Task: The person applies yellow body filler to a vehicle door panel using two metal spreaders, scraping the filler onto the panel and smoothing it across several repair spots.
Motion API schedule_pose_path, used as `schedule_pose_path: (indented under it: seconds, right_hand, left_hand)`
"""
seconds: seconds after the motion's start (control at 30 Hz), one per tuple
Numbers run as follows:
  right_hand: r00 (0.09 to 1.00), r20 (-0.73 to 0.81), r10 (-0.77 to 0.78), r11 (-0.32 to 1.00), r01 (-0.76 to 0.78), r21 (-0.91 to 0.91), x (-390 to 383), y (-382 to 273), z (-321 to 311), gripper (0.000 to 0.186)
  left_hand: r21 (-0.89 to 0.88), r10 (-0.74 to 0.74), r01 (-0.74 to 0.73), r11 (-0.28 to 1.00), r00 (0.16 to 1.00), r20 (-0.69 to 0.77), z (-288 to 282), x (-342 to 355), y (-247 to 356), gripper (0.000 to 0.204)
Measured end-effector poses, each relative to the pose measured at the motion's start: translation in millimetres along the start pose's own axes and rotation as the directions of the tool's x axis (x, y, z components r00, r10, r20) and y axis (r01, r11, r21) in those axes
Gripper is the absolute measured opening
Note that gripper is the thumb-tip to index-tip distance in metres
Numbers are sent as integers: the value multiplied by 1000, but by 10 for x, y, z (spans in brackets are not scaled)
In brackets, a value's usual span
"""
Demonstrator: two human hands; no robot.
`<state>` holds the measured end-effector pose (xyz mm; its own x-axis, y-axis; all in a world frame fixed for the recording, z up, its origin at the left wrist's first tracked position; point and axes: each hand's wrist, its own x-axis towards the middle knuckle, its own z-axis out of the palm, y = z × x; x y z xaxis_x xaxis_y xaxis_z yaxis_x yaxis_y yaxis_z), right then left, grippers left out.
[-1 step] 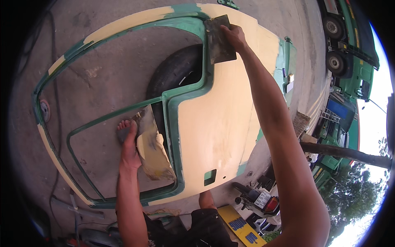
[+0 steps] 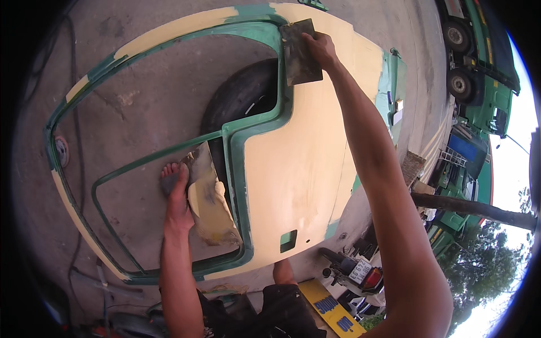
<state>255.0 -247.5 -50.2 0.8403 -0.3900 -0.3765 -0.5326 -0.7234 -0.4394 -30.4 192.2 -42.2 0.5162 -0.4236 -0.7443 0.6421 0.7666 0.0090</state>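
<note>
Spreader blade (image 2: 301, 50) gripped by R hand (image 2: 320, 49) on door panel (image 2: 293, 169), L hand (image 2: 177, 194) clutching putty board (image 2: 211, 200)

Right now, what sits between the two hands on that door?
In the head view, the green window-frame post and bare cream filler on the door panel lie between the left hand, holding a filler-smeared board, and the right hand, pressing a dark spreader.

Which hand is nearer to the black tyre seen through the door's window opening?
Left. The left hand, holding a putty-caked board, is just below-left of the tyre; the right hand with its scraper is up beyond the frame corner.
</note>
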Motion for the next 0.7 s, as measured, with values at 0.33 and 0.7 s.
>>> schedule_pose_path:
  seconds: [0.33,0.7]
  right_hand:
    - [974,-188,-129,974,89,-210,-268,-200,217,45]
    - [973,199,113,952,-164,259,-264,153,-159,46]
  left_hand:
    - [78,44,-38,996,997,-68,-9,49,-82,41]
    - [81,32,-31,996,999,-10,-114,57,-36,50]
